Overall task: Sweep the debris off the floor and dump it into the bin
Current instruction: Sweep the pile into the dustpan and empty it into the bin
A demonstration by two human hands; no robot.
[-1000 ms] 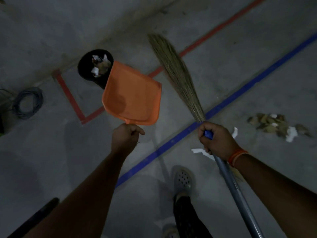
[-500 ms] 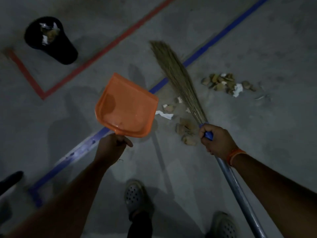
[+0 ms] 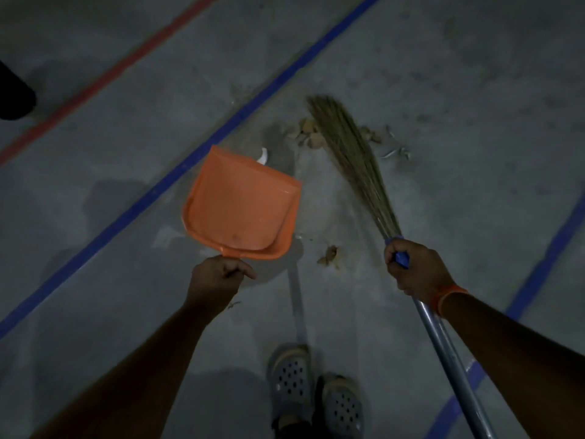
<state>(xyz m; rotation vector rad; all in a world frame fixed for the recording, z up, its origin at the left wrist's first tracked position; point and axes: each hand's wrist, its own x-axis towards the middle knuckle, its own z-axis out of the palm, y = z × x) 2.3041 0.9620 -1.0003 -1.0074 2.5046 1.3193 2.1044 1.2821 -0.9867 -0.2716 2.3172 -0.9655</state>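
My left hand (image 3: 218, 275) grips the handle of an orange dustpan (image 3: 242, 205), held above the floor with nothing in its tray. My right hand (image 3: 414, 267) is closed around the blue collar of a grass broom (image 3: 351, 160) with a metal pole (image 3: 449, 365). The bristle tips lie over a pile of brown and white debris (image 3: 305, 133) just past the blue floor line. One small scrap of debris (image 3: 329, 255) lies between my hands. A white scrap (image 3: 262, 156) shows behind the dustpan's front edge. The black bin (image 3: 12, 96) is cut off at the left edge.
Grey concrete floor with a red tape line (image 3: 104, 79) at the upper left and a blue tape line (image 3: 196, 153) running diagonally. Another blue line (image 3: 538, 270) runs at the right. My feet in grey perforated clogs (image 3: 316, 397) stand at the bottom centre.
The view has swung right, away from the bin, which slid to the left edge. The dustpan came away from over the bin, and the broom now lies across the debris pile.
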